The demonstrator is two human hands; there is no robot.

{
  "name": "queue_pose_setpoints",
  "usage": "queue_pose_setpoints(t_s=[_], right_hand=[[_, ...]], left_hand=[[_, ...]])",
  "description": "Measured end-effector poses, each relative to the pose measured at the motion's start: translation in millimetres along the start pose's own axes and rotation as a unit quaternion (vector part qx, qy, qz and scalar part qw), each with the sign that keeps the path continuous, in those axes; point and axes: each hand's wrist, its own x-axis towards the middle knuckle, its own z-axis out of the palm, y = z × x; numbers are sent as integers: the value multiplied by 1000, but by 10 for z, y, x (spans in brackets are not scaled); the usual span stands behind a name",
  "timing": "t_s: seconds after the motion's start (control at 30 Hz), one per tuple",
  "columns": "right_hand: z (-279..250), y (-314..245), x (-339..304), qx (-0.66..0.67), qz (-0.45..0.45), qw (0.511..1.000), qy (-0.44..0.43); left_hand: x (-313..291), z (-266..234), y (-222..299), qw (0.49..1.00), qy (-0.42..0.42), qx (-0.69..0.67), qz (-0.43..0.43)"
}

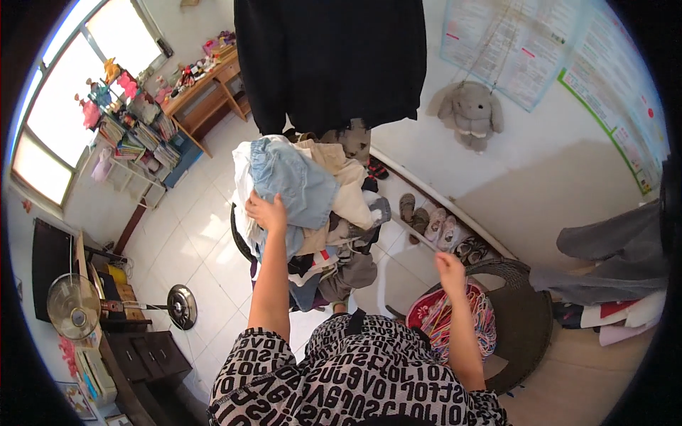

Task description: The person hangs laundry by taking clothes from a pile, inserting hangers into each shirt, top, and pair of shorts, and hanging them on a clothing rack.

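Observation:
A tall heap of clothes is piled in front of me. On top lies a light-blue denim garment with a gathered waistband, beside white cloth and a cream garment. My left hand rests on the left side of the heap, fingers spread over the edge of the blue garment and the white cloth. To the right of the heap, my right hand is raised with its fingers curled closed. A thin white strip runs from the heap toward it; whether the hand holds the strip I cannot tell.
A black long-sleeved top hangs above the heap. Shoes line the right wall, below a grey plush bunny bag. A dark woven chair holds a multicoloured stringy bundle. A standing fan is at the left.

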Motion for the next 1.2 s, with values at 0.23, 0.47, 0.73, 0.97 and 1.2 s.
queue_pose_setpoints(t_s=[0.23,0.47,0.73,0.97,1.2], right_hand=[[546,-665,199,63,12,980,-188],[816,-1133,270,427,104,885,-155],[561,-812,354,618,162,769,-23],[224,-849,163,166,140,974,-69],[67,-535,-156,625,99,774,-24]], left_hand=[[326,54,-193,933,-216,-257,-128],[-881,-1374,845,731,-338,-383,451],[-1409,-1460,973,582,-591,-499,251],[-1502,-1567,1332,314,-815,-448,-190],[-1740,-1147,1328,488,-503,-543,462]])
